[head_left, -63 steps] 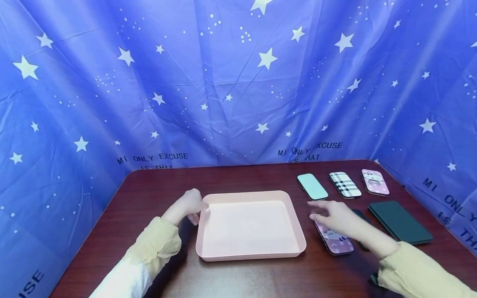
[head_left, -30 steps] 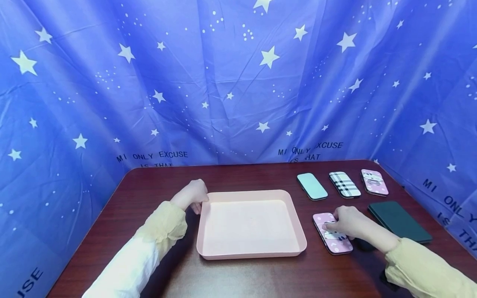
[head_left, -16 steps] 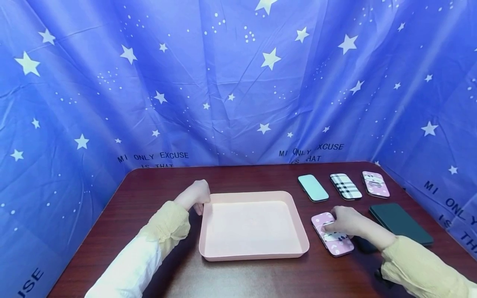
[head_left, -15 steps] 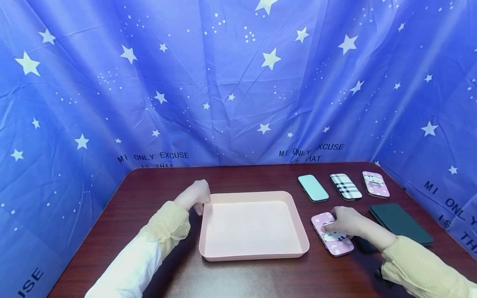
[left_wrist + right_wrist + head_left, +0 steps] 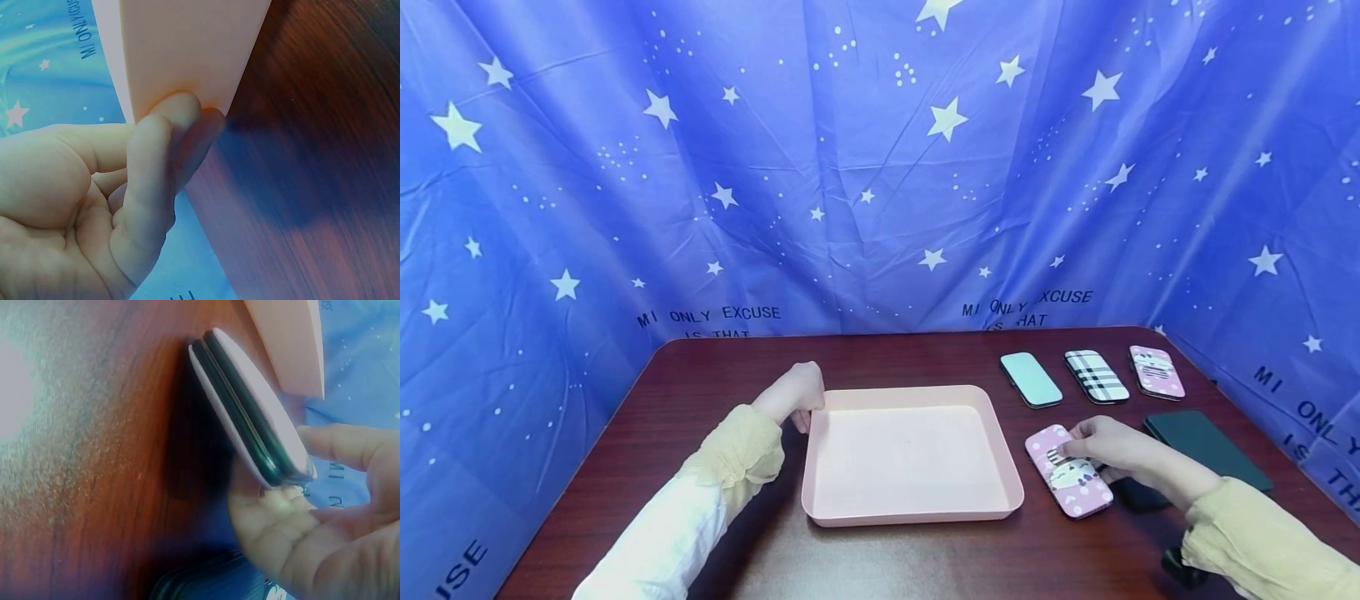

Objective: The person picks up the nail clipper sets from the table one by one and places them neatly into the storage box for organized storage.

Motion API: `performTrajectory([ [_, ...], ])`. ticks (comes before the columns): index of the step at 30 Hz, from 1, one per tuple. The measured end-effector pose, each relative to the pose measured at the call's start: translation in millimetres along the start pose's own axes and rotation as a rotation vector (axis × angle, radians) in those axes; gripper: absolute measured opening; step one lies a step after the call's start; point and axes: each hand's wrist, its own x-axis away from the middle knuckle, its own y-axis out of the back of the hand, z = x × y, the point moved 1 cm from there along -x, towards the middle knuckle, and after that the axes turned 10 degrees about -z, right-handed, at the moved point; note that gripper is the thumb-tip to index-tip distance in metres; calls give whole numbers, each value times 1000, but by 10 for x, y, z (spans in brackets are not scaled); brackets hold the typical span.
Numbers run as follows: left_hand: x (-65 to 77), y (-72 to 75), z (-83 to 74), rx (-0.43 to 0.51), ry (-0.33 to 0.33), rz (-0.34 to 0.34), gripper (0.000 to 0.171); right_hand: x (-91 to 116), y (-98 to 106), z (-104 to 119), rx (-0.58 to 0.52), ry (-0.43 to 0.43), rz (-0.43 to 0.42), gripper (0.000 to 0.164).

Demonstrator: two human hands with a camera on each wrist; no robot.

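Observation:
My left hand pinches the back left corner of a shallow pink tray. In the left wrist view its curled fingers press the outside of the tray wall. To the tray's right, my right hand holds a pink clamshell case with a cartoon print. The thumb lies on top and the fingers reach underneath. In the right wrist view the case is closed, tilted and raised off the table at least in part, its dark rims and metal seam facing the camera.
Behind the right hand lie a mint case, a plaid case and another pink case. A dark green flat case lies at the right, and a black object sits partly under the right hand. A starry blue curtain surrounds the brown table.
My right hand has come down from above the pink case, taken hold of it and raised it slightly. My left hand, with the tray's corner, has shifted only a little.

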Motion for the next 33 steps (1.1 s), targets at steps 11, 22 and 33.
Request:
performTrajectory([
  [11,23,1,3,7,-15,-26,20,-6,122,-127,-172,6,110,26],
  [22,23,-6,3,127,68,5,15,-2,221,48,-282,51,124,38],
  [33,-11,-30,-27,167,115,78,13,9,97,343,-399,94,46,31],
])
